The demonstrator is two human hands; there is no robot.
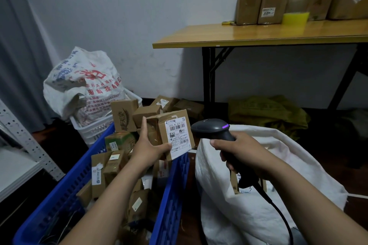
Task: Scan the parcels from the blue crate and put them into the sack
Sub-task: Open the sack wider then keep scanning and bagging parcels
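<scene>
Just above the blue crate (171, 185), left hand (147, 150) clasps a seemingly light, rigid parcel (176, 132) edgewise; right hand (240, 150) grips scanner (211, 127).

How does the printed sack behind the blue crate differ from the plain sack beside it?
The printed sack carries red and blue lettering; the plain sack is unmarked. The printed sack stands in a white basket; the plain sack gapes open, a parcel showing inside. Both are white.

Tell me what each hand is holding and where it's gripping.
The left hand holds the labelled parcel by its left side and bottom edge; the right hand grips the scanner by its handle.
</scene>
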